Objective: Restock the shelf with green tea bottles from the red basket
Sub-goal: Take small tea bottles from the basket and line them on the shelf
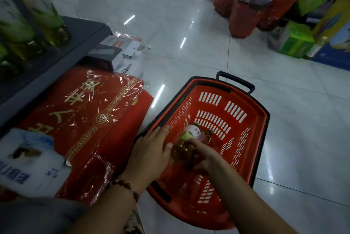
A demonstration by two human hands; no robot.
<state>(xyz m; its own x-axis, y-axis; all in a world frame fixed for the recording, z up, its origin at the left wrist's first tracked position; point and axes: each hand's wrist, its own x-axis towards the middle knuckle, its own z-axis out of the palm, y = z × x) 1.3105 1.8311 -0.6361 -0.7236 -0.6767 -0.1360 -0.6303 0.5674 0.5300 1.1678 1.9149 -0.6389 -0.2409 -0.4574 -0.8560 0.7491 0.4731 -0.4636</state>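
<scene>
Red basket sits on the tiled floor, beside the shelf. Right hand reaches inside, fingers closed round a green tea bottle lying in the basket. Left hand open, fingers flat, palm down over the basket's near-left rim.

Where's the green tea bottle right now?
Head view, lower centre: the green tea bottle lies tilted inside the red basket, gripped by the right hand. The left hand rests open beside it at the basket's left rim.
</scene>
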